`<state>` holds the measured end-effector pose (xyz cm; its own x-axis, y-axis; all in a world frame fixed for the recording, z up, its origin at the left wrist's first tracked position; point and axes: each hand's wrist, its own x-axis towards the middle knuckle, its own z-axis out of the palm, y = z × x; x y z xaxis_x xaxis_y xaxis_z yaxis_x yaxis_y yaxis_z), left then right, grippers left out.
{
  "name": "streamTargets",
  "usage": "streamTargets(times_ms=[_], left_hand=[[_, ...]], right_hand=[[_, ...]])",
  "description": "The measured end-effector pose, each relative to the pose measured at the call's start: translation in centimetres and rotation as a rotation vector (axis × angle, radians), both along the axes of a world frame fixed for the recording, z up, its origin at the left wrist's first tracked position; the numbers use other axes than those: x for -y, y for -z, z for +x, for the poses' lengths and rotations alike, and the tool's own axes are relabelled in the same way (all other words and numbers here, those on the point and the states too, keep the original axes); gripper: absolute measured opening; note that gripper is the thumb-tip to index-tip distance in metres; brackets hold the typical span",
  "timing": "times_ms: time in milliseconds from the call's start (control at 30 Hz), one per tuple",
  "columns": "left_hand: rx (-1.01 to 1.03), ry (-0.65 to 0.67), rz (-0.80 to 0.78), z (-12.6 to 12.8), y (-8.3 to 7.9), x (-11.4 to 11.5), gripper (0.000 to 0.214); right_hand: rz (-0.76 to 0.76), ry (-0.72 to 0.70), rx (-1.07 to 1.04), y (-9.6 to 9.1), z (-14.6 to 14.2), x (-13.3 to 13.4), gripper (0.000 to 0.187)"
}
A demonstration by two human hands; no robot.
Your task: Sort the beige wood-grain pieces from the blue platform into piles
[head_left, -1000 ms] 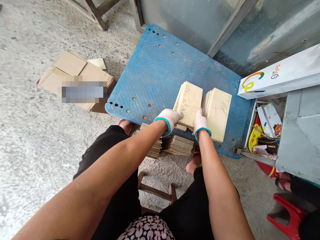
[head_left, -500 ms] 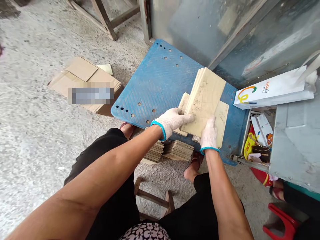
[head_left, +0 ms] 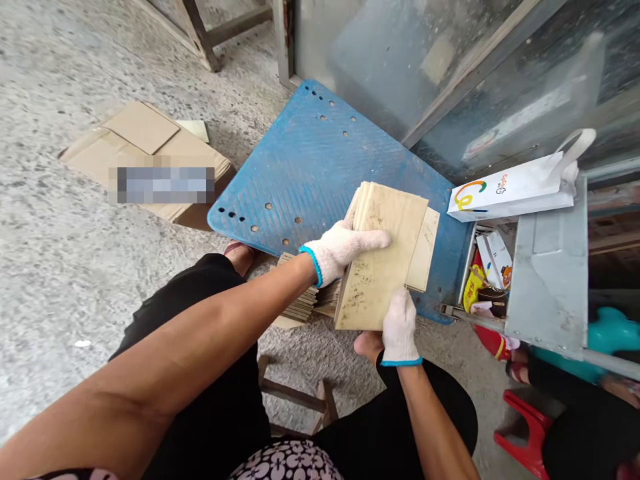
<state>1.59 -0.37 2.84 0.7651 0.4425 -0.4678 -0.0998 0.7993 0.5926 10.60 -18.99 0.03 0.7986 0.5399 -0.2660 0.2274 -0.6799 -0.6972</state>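
Note:
A stack of thin, pale wooden boards (head_left: 383, 240) with dark specks is gripped between my two white-gloved hands. My left hand (head_left: 347, 247) wraps around its left edge, thumb lying across the top board. At the lower right corner, my right hand (head_left: 401, 323) holds the same stack, thumb on top and the other fingers hidden beneath. More pale boards (head_left: 424, 257) lie on the blue plastic platform (head_left: 280, 173), partly covered by the held stack. Below my left wrist, further stacked boards (head_left: 299, 300) stand by the platform's near edge.
A cardboard box (head_left: 150, 153) sits on the concrete floor at left. To the right stand a white paper bag (head_left: 510, 187) and a metal cabinet (head_left: 550, 280) with an opened drawer of small packets. A red stool (head_left: 525, 433) and another person's legs are at lower right.
Both hands have drawn the stack of boards down toward my body, past the platform's near edge. My right hand has moved lower along it. The whole view has shifted slightly.

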Motion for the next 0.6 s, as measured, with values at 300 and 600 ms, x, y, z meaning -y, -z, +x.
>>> streamTargets(times_ms=[300,600], left_hand=[[-0.235,0.328,0.376,-3.0,-1.9,2.2,0.052],[-0.221,0.765,0.758,-4.9,-2.5,5.8,0.036]], right_hand=[[0.215,-0.27,0.143,-6.5,3.8,1.0,0.059],[-0.369,-0.754,-0.039,-12.8,4.6,0.5,0.069]])
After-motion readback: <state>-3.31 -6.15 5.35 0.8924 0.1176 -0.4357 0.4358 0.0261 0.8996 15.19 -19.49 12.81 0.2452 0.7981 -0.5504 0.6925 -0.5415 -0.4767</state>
